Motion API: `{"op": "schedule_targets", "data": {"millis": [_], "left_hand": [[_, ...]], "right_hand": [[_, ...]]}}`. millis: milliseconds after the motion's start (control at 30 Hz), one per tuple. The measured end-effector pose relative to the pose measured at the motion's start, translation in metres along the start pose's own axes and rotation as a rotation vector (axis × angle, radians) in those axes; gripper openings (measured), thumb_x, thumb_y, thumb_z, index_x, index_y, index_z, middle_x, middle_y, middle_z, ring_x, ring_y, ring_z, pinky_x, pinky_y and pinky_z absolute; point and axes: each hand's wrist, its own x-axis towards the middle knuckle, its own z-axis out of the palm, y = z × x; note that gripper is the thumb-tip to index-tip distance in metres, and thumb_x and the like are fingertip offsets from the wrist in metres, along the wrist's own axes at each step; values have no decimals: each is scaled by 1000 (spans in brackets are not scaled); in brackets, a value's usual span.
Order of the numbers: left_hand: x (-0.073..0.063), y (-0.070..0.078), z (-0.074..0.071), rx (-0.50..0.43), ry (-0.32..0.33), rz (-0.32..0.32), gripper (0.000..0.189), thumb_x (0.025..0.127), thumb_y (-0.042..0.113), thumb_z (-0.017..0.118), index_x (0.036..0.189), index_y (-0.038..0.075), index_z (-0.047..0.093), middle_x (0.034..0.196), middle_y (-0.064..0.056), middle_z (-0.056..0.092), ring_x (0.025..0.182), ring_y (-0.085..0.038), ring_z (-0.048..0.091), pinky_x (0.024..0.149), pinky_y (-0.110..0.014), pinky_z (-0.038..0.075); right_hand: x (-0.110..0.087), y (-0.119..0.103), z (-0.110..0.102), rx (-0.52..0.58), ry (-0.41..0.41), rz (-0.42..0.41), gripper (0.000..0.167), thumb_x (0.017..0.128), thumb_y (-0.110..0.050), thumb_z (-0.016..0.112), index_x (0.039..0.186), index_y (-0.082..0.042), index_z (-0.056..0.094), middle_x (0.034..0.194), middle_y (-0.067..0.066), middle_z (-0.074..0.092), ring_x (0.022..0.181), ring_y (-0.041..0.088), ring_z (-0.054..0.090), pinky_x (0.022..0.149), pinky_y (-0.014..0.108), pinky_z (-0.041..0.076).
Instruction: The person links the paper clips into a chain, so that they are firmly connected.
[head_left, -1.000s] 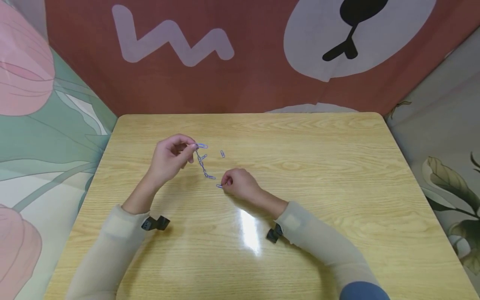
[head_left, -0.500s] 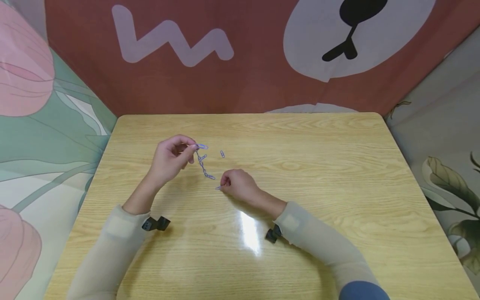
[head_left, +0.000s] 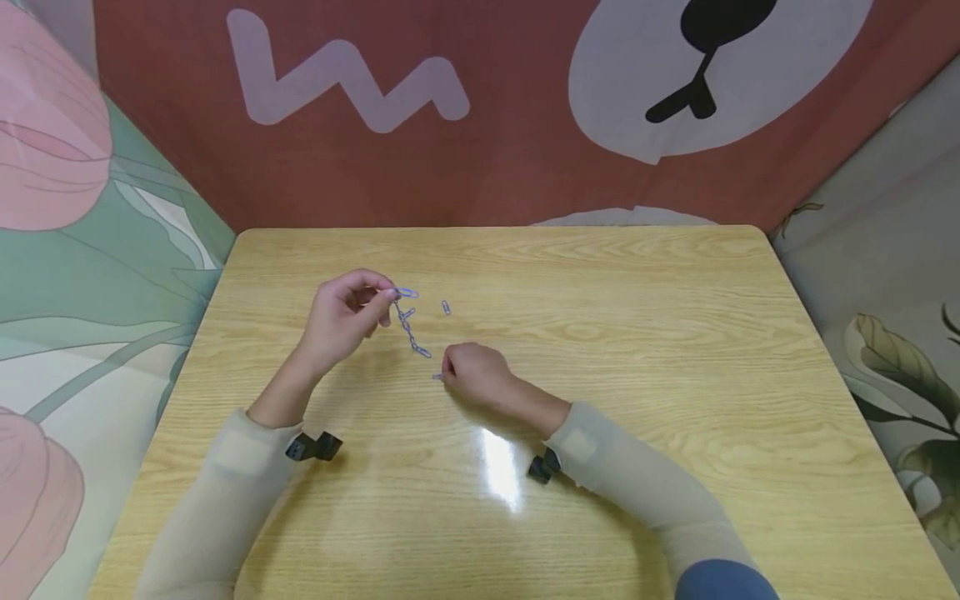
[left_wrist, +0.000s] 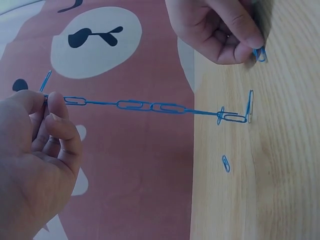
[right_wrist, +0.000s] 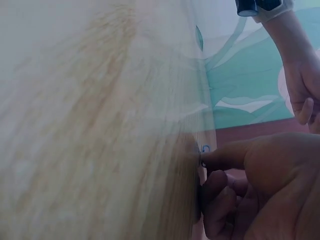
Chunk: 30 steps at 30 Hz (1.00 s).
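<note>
Between thumb and forefinger, my left hand (head_left: 337,321) pinches the upper end of a chain of linked blue paper clips (left_wrist: 169,107). One clip (head_left: 407,292) juts out past those fingertips. The chain hangs down to the right, and its last clip (left_wrist: 250,106) reaches the tabletop in the left wrist view. My right hand (head_left: 478,372), low over the table, pinches a single blue paper clip (left_wrist: 260,54) by its end. That clip is just below the chain's lower end in the head view; the fingers partly hide it in the right wrist view.
A loose blue paper clip (head_left: 446,307) lies on the wooden table (head_left: 637,358), beyond the right hand. The table's far edge meets a red printed backdrop (head_left: 510,167). Patterned cloth (head_left: 885,250) hangs at both sides. Each wrist carries a small black camera (head_left: 315,447).
My right hand has shifted slightly toward me and turned, its clip now showing less. The left hand and the chain have barely moved.
</note>
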Motion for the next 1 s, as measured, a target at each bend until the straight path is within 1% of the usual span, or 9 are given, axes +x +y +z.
{"op": "schedule_targets", "data": {"millis": [100,233,333,467,633,700,767,933,1000], "left_hand": [[0,-1,0,2,-1,-7,5,97,-4,63,98,-9,66,74,0,64,57,-11,56,43,-20,38],[0,-2,0,2,-8,-12,5,98,-3,63,98,-8,66,72,-5,63,56,-11,56,43,-21,38],[0,-3,2,-10,-17,-11,5,98,-4,62,98,-8,64,73,-8,63,56,-10,57,42,-21,38],[0,-3,5,-32,-29,-15,6,98,-5,60,98,-11,62,73,-6,63,56,-10,57,42,-20,39],[0,0,9,-33,-45,-36,4,98,-8,58,96,-10,60,73,-8,63,58,-12,59,44,-20,40],[1,0,11,-25,-56,-42,4,98,-7,57,96,-10,60,75,-11,63,59,-13,61,44,-20,41],[1,0,13,-21,-64,-42,4,98,-7,57,96,-10,60,76,-14,62,60,-13,61,44,-20,41],[3,4,19,-11,-74,-41,4,98,-8,57,97,-9,60,77,-17,61,61,-13,61,44,-20,40],[3,4,21,0,-82,-41,3,98,-8,57,97,-8,60,77,-17,61,61,-13,61,46,-20,42]], "right_hand": [[-1,4,-3,106,-17,-17,10,98,-17,65,89,-14,68,81,-5,64,73,10,58,68,26,51],[-2,10,-11,344,-49,-70,5,98,-11,65,94,-8,66,80,2,65,67,15,61,64,26,53],[-2,14,-18,521,-65,-103,3,97,-7,67,96,-4,66,82,11,68,64,24,65,59,29,55],[-3,17,-27,699,-54,-103,6,94,-3,70,98,0,67,89,22,69,70,37,66,61,35,58],[-8,19,-41,833,-11,-68,7,92,0,68,98,4,67,93,32,67,75,49,62,57,30,53],[-9,20,-47,868,3,-67,5,93,1,67,97,4,67,94,35,66,74,46,62,56,26,50],[-12,19,-53,904,12,-71,3,94,2,66,95,4,67,95,38,64,76,49,61,58,29,52],[-16,18,-68,967,55,-84,6,96,3,65,90,1,66,82,21,70,73,40,65,63,35,57],[-19,18,-74,1006,77,-96,7,95,5,64,90,2,64,79,16,69,68,29,65,62,32,56]]}}
